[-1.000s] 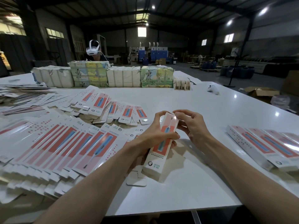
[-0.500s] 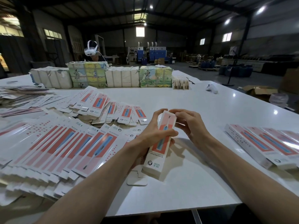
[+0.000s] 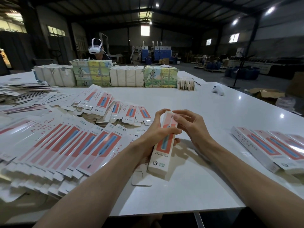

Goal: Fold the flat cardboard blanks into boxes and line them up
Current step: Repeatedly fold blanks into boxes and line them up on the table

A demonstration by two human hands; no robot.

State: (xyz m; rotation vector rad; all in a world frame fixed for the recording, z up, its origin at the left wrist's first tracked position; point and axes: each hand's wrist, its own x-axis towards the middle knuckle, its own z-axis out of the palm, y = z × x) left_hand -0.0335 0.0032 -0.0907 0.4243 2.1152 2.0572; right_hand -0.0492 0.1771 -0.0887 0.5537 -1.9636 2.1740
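At the far end of the box (image 3: 164,145), the fingertips (image 3: 177,118) of the right hand (image 3: 192,127) are bunched together and pinch the top corner. They seem to close on the end flap, though the flap itself is hidden behind them. The left hand (image 3: 153,134) grips the box round its middle, thumb laid across the red and blue printed face, the other fingers curled behind it, and the forefinger raised along the far edge. The box is already squared into a tube and sits tilted between the hands, near end low over the white table (image 3: 189,195). A white tabbed flap (image 3: 142,180) lies under that end; whether it belongs to this box I cannot tell. The step in hand looks like tucking the far end shut. Next would come a firm push to seat the tab, then closing the near end if it is open. The box would then go to the row of finished boxes (image 3: 271,145) at the right, set parallel beside the nearest one. A fan of flat blanks (image 3: 65,145) waits at the left, so much of the task remains.
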